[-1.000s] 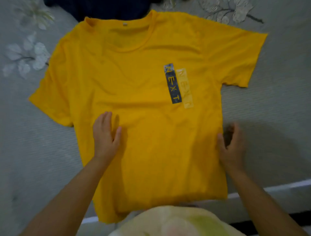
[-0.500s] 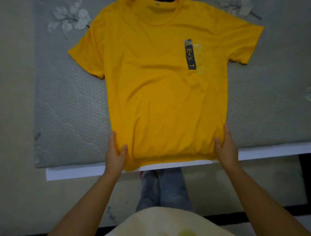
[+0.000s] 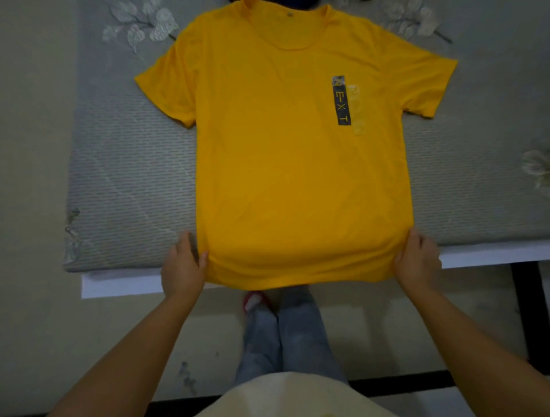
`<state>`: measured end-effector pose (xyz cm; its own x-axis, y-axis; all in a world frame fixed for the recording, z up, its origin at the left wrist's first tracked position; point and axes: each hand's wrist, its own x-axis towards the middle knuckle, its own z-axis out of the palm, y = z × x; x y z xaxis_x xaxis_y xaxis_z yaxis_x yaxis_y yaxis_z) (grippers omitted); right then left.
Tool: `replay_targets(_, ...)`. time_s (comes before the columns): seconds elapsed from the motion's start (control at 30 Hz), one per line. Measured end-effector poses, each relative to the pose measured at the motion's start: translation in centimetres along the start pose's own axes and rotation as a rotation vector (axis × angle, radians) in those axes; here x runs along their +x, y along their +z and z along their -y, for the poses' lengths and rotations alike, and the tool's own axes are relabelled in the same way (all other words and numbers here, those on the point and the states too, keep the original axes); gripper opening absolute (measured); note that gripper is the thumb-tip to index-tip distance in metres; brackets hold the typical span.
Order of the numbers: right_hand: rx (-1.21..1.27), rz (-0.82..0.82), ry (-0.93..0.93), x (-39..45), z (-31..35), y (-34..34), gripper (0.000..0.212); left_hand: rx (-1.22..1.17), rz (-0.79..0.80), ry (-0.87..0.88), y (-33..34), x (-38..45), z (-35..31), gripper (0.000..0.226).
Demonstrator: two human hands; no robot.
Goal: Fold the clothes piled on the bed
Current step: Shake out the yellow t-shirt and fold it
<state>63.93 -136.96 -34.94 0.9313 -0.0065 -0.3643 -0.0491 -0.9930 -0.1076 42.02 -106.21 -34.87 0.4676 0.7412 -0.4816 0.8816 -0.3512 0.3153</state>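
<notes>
two hands hold the bottom hem of the t-shirt. the left hand (image 3: 182, 268) pinches the hem's left corner, thumb on top of the cloth and fingers curled along the side edge; the fingertips are tucked under the fabric and hidden. the right hand (image 3: 418, 262) grips the hem's right corner the same way, thumb pressing the cloth from above, the other fingers bent round the edge and partly out of sight behind it. both forearms run down to the lower corners and are cut off there.

the yellow t-shirt (image 3: 297, 178) lies flat and face up on the bed (image 3: 131, 190), neck far from the person, sleeves spread to each side. its hem hangs just over the near edge of the bed, covering part of the white bed frame (image 3: 119, 285). a dark strip reading "next" (image 3: 341, 101) runs down the shirt's chest; a paler copy just beside it is too faint to read surely. beyond the shirt's collar a dark garment (image 3: 297, 3) is almost wholly cut off by the top edge.

below the shirt's hem the person's jeans (image 3: 285, 336) show, with a reddish shoe tip (image 3: 253, 300) blurred and half hidden. a pale garment (image 3: 291, 396) on the person's body fills the bottom edge.
</notes>
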Motion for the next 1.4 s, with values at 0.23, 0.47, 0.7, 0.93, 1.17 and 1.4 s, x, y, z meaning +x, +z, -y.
replay_targets(0.23, -0.024, 0.066, -0.296, -0.2, 8.2, -0.8, 0.047, 0.024, -0.035, 0.034, -3.3, 1.9, -2.2, 0.047)
replay_targets(0.47, -0.002, 0.081, -0.550, 5.2, 18.7, -1.4, 0.049, -0.065, -0.121, -0.057, -7.8, 10.7, -6.0, 0.053)
replay_targets(0.7, -0.141, 0.122, -0.717, 12.0, 26.5, -1.2, 0.070, -0.084, -0.138, -0.126, -8.8, 21.7, -9.8, 0.065)
replay_targets(0.93, -0.145, 0.120, -0.827, 15.3, 33.4, 1.9, 0.089, -0.062, -0.247, -0.095, -7.7, 27.4, -11.1, 0.055)
replay_targets(1.17, -0.121, -0.153, -0.834, 16.2, 33.4, 5.1, 0.057, -0.294, -0.445, -0.041, -8.9, 31.0, -10.4, 0.048)
replay_targets(1.4, -0.124, -0.110, -0.809, 16.0, 33.9, 4.6, 0.063, -0.415, -0.373, -0.096, -13.4, 33.0, -7.5, 0.061)
